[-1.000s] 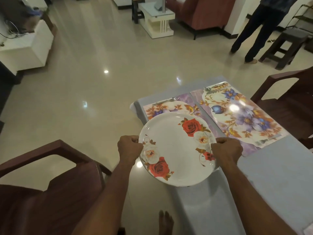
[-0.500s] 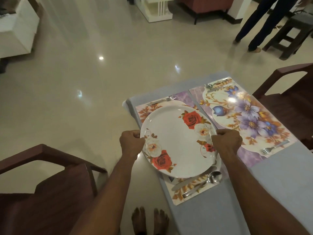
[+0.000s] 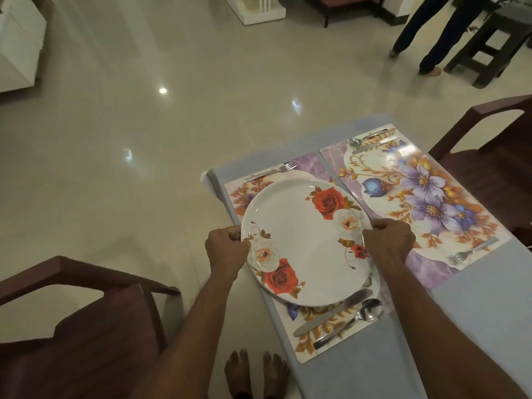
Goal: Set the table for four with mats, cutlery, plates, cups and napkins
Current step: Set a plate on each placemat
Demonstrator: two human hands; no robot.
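Head view: left hand (image 3: 227,249) grips the left rim of the rose-pattern plate (image 3: 308,243), fingers curled round the edge; right hand (image 3: 387,244) grips the right rim in the same way. The plate is over the near floral mat (image 3: 342,335), w/ its left side past the table (image 3: 475,326) edge; I cannot tell if it touches the mat. A fork (image 3: 272,171) lies at the far end of this mat. A knife (image 3: 331,316) and a spoon (image 3: 352,321) lie side by side at the near end, just beside the plate rim. The second mat (image 3: 414,197), w/ purple flowers, lies just beside on the right. It has a spoon and knife pair (image 3: 371,139) at the far end & another fork (image 3: 472,251) at the near end. Dark wood chairs stand left (image 3: 80,326) and right (image 3: 489,168) of the table. A standing person's legs (image 3: 431,33) are far behind. Bare feet (image 3: 256,372) show at bottom.
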